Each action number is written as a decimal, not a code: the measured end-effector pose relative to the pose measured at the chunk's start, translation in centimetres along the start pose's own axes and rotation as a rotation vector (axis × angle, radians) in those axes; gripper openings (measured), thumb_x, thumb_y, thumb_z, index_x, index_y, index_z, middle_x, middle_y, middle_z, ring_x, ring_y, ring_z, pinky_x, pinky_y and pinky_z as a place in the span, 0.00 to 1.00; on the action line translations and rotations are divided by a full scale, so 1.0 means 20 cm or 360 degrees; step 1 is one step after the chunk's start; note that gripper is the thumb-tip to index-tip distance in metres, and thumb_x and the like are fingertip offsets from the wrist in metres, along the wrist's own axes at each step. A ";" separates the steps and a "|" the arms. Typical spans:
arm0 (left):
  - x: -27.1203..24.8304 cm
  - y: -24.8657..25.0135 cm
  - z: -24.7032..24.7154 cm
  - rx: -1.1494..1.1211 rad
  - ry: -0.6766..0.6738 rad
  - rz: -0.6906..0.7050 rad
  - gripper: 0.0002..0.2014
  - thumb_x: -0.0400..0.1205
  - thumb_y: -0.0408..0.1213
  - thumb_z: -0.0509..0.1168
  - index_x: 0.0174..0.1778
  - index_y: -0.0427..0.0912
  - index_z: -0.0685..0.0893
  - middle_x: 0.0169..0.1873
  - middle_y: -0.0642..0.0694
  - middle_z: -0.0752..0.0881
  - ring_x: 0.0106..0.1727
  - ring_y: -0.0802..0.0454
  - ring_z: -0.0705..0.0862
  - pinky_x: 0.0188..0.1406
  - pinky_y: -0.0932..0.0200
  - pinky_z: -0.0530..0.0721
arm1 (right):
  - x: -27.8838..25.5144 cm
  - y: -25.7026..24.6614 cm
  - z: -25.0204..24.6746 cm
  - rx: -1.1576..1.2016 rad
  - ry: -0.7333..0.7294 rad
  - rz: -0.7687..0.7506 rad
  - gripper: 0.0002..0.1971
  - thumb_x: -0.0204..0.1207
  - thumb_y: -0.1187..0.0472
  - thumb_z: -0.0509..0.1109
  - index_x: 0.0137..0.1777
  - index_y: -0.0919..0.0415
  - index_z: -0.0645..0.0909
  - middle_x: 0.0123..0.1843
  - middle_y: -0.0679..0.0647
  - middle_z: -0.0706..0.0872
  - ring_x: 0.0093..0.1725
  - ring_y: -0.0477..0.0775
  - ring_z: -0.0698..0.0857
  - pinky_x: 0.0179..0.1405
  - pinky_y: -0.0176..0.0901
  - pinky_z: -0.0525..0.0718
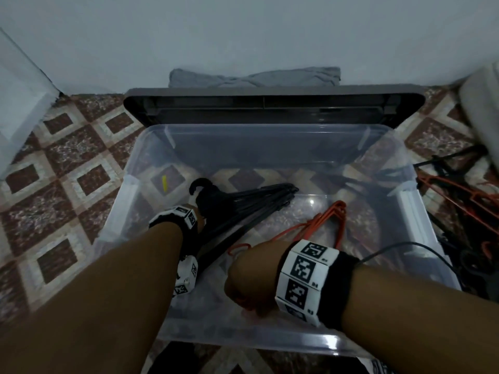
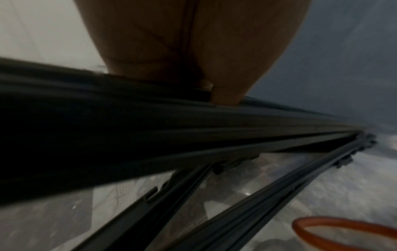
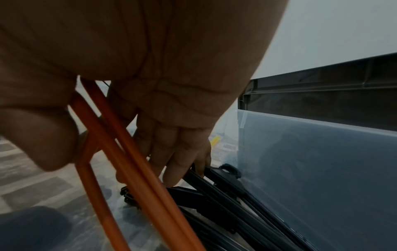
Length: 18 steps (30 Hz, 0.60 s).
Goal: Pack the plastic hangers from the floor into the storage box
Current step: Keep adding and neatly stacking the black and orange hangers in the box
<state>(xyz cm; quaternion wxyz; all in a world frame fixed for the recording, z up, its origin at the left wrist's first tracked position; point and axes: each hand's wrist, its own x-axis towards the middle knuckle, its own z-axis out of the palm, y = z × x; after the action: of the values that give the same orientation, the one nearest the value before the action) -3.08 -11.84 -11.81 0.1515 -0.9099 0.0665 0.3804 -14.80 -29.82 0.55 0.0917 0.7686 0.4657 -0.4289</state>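
Note:
A clear storage box [image 1: 270, 340] stands open on the tiled floor. Inside it, my left hand [image 2: 204, 51] grips a bundle of black plastic hangers [image 1: 243, 209] near the hooks, thumb pressed on top; its fingers are hidden. The bundle [image 2: 150, 135] rests slanted on the box bottom. My right hand [image 1: 248, 276] is low in the box and holds several orange hangers [image 1: 324, 220]. In the right wrist view they are pinched between thumb and palm [image 3: 150, 51]. Those orange hangers [image 3: 128, 161] cross over the black ones [image 3: 236, 195].
The dark grey lid [image 1: 270, 103] leans behind the box against the wall, with a folded grey cloth [image 1: 253, 76] behind it. More black and orange hangers [image 1: 459, 190] lie tangled on the floor to the right. A white object [image 1: 480, 109] stands at the far right.

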 end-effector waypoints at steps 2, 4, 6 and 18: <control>0.03 0.03 0.03 -0.0116 0.0015 -0.0034 0.22 0.88 0.37 0.58 0.79 0.38 0.69 0.70 0.36 0.77 0.66 0.38 0.80 0.67 0.45 0.79 | 0.01 0.01 0.01 0.0047 0.0010 -0.0003 0.10 0.81 0.61 0.69 0.60 0.60 0.84 0.56 0.55 0.86 0.50 0.55 0.84 0.35 0.41 0.73; 0.06 0.04 0.08 -0.0193 0.0033 -0.0094 0.21 0.89 0.36 0.54 0.78 0.34 0.67 0.72 0.35 0.74 0.64 0.37 0.79 0.67 0.43 0.78 | 0.01 0.02 0.01 0.0051 0.0107 -0.0031 0.10 0.79 0.62 0.70 0.58 0.60 0.85 0.53 0.55 0.86 0.49 0.57 0.85 0.33 0.41 0.73; 0.10 0.04 0.13 -0.0389 0.0070 -0.0139 0.21 0.89 0.36 0.52 0.79 0.35 0.66 0.69 0.36 0.75 0.49 0.41 0.79 0.58 0.47 0.78 | 0.00 0.01 0.00 0.0029 0.0152 -0.0044 0.10 0.76 0.61 0.72 0.57 0.59 0.85 0.52 0.54 0.86 0.48 0.57 0.85 0.28 0.38 0.69; 0.03 0.32 0.16 -0.0523 0.0217 -0.0178 0.62 0.70 0.63 0.69 0.78 0.58 0.21 0.81 0.26 0.50 0.76 0.27 0.66 0.70 0.31 0.71 | 0.00 0.00 -0.05 0.0033 0.0036 0.0019 0.23 0.84 0.59 0.65 0.79 0.60 0.71 0.59 0.65 0.80 0.73 0.59 0.75 0.34 0.31 0.73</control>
<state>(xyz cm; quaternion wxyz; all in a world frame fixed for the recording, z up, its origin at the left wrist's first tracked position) -6.45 -16.87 -15.80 0.0168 -0.9484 -0.0370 0.3146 -14.26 -29.28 1.18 0.0809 0.7771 0.4577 -0.4243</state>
